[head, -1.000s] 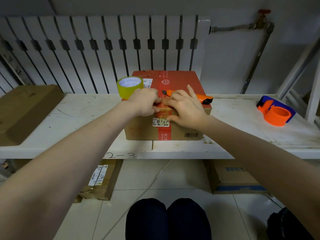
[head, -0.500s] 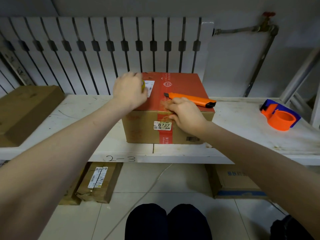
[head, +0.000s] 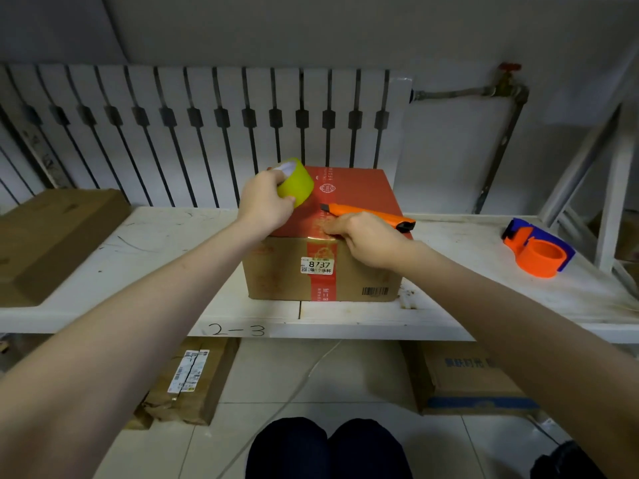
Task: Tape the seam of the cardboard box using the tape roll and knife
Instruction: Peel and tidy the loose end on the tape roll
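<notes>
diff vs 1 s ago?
Left hand left the front seam, went back and took the tape roll, now tilted off the box. Right hand still presses the front edge. Knife and dispenser unmoved.

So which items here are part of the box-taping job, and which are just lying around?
In use: cardboard box, yellow tape roll in left hand, orange knife on the box, right hand pressing the seam.

Lying about: orange tape dispenser, flat carton, floor boxes.
</notes>
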### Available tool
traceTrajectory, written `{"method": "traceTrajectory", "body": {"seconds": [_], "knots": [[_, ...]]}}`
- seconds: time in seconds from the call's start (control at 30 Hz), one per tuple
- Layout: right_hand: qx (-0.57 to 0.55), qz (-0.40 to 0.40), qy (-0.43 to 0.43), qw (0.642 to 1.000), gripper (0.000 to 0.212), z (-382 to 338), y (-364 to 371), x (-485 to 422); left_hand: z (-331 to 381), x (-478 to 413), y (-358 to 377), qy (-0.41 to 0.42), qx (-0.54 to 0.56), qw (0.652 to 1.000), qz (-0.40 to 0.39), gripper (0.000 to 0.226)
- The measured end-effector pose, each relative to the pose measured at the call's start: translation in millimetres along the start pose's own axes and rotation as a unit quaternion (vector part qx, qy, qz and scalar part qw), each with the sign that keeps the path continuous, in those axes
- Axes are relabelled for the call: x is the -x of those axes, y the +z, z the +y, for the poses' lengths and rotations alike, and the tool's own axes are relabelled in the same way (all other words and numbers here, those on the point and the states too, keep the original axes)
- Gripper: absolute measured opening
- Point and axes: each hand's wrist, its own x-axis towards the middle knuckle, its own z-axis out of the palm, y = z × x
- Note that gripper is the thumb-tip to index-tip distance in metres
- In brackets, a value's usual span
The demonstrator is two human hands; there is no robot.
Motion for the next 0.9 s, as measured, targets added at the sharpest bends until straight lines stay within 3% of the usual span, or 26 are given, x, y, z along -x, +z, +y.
{"method": "traceTrajectory", "body": {"seconds": [0.1,0.2,0.27,0.6,0.9], "knots": [[-0.063,0.107,0.06,0.99,0.033,-2.6,-14.8,13.7,7.9,12.7,-4.8,0.016,0.074,0.997,-0.009,0.031],[-0.166,0.249,0.122,0.946,0.027,-14.7,-33.7,29.8,13.4,30.5,-5.7,0.03,0.134,0.99,-0.036,0.032],[-0.202,0.29,0.134,0.926,0.026,-24.0,-46.0,39.5,20.4,44.1,-6.4,0.046,0.162,0.985,-0.044,0.032],[-0.146,0.265,0.088,0.949,0.061,-52.9,-64.1,68.0,50.6,97.2,-19.0,0.13,0.227,0.964,-0.043,0.02],[-0.049,0.364,0.069,0.927,0.043,-82.7,-58.5,96.1,48.4,123.5,-22.4,0.126,0.25,0.96,-0.02,0.011]]}}
